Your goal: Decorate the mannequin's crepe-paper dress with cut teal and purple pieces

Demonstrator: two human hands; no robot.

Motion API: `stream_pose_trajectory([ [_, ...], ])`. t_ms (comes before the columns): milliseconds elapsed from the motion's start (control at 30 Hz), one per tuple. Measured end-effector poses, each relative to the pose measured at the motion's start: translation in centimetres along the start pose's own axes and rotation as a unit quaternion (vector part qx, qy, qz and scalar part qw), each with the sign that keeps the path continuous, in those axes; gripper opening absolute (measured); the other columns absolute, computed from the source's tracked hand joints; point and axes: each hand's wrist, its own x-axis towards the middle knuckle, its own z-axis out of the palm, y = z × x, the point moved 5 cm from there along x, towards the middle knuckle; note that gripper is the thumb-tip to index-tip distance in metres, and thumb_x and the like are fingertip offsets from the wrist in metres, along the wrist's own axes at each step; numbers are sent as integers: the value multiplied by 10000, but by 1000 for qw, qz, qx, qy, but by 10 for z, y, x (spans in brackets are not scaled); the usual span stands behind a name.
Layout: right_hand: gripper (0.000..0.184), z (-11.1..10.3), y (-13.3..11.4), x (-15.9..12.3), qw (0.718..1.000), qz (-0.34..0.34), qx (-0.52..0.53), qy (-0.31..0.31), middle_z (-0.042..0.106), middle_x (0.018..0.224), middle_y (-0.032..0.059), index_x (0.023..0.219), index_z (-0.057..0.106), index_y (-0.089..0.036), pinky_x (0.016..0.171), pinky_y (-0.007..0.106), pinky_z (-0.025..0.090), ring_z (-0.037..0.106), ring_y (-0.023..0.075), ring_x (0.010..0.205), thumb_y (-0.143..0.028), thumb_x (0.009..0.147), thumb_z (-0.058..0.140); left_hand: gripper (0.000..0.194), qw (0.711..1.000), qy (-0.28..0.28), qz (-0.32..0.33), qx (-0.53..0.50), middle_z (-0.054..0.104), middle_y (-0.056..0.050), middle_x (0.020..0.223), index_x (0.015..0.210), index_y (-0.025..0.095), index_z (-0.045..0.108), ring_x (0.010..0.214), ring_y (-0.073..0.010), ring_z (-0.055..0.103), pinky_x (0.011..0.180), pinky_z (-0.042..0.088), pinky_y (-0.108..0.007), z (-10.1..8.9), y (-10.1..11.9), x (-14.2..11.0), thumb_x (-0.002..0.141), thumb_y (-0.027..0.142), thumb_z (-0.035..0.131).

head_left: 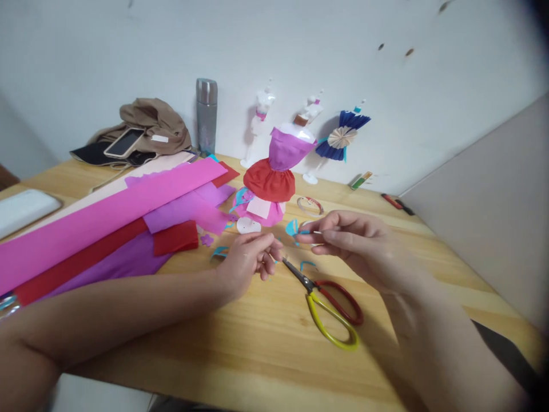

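Observation:
My right hand (pixel 349 237) pinches a thin whitish strip or stick, with a small blue paper piece (pixel 292 228) showing just past the fingertips. Whether the two are joined is hard to see. Close by on the left is my left hand (pixel 253 254), fingers curled and thumb against them; anything inside is hidden. Scissors (pixel 309 284) with one red and one yellow handle lie on the table below the hands. Behind them stands a mannequin figure in a purple crepe paper top (pixel 289 150) and a red skirt (pixel 268 178).
Long pink (pixel 115 212), red and purple paper sheets cover the left side. A grey flask (pixel 206 117), a brown cloth (pixel 152 123) with a phone (pixel 124 142), and a figure in a blue paper dress (pixel 334 146) stand or lie along the wall. Blue scraps (pixel 307 264) lie near the scissors.

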Motion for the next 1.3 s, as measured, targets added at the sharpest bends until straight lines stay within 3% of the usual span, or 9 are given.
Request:
stream_pose_trajectory([
  [233, 401, 0, 1, -3, 995, -71, -32, 55, 826, 1006, 86, 700, 718, -238, 678, 307, 649, 808, 250, 891, -571, 703, 941, 71, 989, 142, 11, -23, 612, 15, 701, 759, 161, 583, 433, -68, 509, 411, 330, -211, -15, 6, 9, 791, 102, 604],
  [367, 397, 6, 0, -4, 994, -87, -58, 45, 827, 1005, 91, 715, 708, -235, 717, 331, 649, 801, 250, 896, -576, 747, 909, 102, 978, 179, 23, -104, 611, -5, 665, 721, 174, 554, 454, -81, 502, 449, 340, -224, -28, 16, 20, 800, 111, 561],
  [567, 360, 17, -3, -5, 991, -99, -85, 6, 818, 1060, 104, 746, 723, -263, 817, 402, 652, 780, 258, 930, -589, 792, 868, 250, 966, 147, 61, -204, 623, -35, 697, 825, 179, 606, 595, -161, 612, 558, 436, -272, -46, 36, 22, 982, 315, 468],
  [700, 376, 21, -1, -2, 991, -113, -75, -4, 817, 1026, 100, 738, 713, -244, 809, 395, 652, 784, 254, 903, -581, 779, 875, 414, 967, 117, 78, -211, 715, -89, 855, 996, 150, 688, 729, -201, 670, 663, 510, -313, -45, 43, 22, 1018, 516, 496],
  [833, 348, 22, 1, -1, 991, -115, -74, -10, 817, 1021, 92, 726, 696, -245, 780, 377, 653, 781, 242, 866, -533, 783, 882, 370, 973, 22, 127, -193, 767, -119, 1087, 1145, 164, 709, 1063, -255, 709, 954, 542, -378, -27, 50, 25, 896, 435, 746],
  [900, 345, 23, 1, -1, 990, -116, -72, -14, 817, 1030, 87, 720, 694, -250, 784, 379, 656, 778, 236, 856, -533, 786, 879, 374, 972, -12, 152, -178, 772, -98, 1106, 1138, 187, 714, 1127, -259, 702, 1028, 521, -395, -21, 51, 27, 816, 335, 831],
  [1033, 322, 24, 2, -1, 990, -116, -75, -20, 814, 1034, 85, 734, 706, -261, 789, 391, 657, 769, 237, 857, -531, 806, 866, 344, 969, -8, 184, -166, 758, -23, 973, 1025, 214, 711, 994, -203, 713, 981, 532, -370, -23, 47, 29, 723, 200, 876],
  [1167, 316, 26, 4, 0, 991, -113, -71, -23, 813, 1001, 87, 739, 715, -252, 766, 379, 659, 765, 239, 865, -519, 804, 872, 251, 971, -5, 194, -142, 725, -6, 867, 866, 191, 676, 855, -167, 688, 908, 542, -366, -27, 43, 31, 731, 250, 879],
  [1300, 334, 28, 6, -1, 991, -115, -67, -19, 813, 979, 88, 732, 719, -239, 738, 354, 659, 763, 225, 836, -528, 801, 872, 308, 977, 5, 179, -114, 714, -13, 802, 821, 175, 668, 793, -175, 682, 847, 536, -364, -30, 39, 34, 675, 261, 925],
])
